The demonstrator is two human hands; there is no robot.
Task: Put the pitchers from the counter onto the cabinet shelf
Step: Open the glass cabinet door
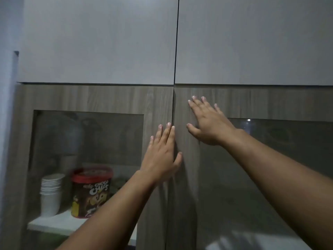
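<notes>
Two wood-grain cabinet doors with dark glass panes fill the view, both closed. My left hand (pixel 163 152) lies flat with fingers spread on the right edge of the left door (pixel 90 98). My right hand (pixel 207 121) presses flat on the upper left part of the right door (pixel 270 103). Neither hand holds anything. Behind the left door's glass, a dim rounded shape that may be a pitcher (pixel 63 134) stands on an upper level. A white shelf (pixel 54 222) shows below it. The counter is out of view.
On the white shelf behind the glass stand a stack of white paper cups (pixel 51 192) and a red-lidded Choco Chips tub (pixel 91 192). Pale grey upper cabinet doors (pixel 100 42) sit above. A light wall (pixel 7 69) borders the left side.
</notes>
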